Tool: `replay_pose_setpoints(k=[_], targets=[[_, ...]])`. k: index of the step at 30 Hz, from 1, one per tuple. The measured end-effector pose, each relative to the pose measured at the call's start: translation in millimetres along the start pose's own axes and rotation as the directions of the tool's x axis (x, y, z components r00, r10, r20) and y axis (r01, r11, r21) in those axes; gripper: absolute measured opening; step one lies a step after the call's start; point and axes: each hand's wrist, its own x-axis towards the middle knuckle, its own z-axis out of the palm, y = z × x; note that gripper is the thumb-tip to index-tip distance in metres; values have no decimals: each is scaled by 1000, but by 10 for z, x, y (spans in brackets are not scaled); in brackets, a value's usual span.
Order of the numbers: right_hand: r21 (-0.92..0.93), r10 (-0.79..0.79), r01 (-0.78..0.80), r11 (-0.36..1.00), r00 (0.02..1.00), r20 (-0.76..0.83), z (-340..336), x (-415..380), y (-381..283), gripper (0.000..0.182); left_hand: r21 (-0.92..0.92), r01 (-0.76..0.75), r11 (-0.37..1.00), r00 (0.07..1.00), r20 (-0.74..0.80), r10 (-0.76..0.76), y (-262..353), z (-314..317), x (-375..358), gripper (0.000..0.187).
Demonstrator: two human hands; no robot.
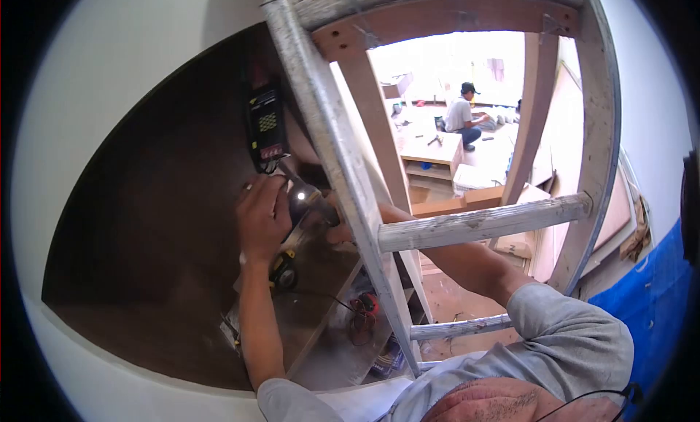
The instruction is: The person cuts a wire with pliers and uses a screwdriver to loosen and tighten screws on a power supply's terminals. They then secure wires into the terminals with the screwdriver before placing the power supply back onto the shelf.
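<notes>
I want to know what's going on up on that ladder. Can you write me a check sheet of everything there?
Surface: dark brown panel, set against a pale wall.
Job's things: power tool held against the panel, its small light on.
Clutter: tape measure below the hands; red tool further down.
Hands: left hand grips the tool; right hand reaches in behind the ladder rail, mostly hidden.
Cables: thin dark cord runs toward the red tool.
Surroundings: a person crouches in the bright room beyond; blue sheet at right.
</notes>
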Motion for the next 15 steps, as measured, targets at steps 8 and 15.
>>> replay_pose_setpoints(k=[8, 15], targets=[[-471, -173, 113, 875, 981, -86, -310, 533, 691, 55, -190, 49, 981, 999, 5, -49, 89, -14, 70, 10], [-900, -827, 339, 275, 561, -41, -266, 1109, 132, 82, -377, 261, 889, 962, 183, -205, 101, -286, 248, 13]])
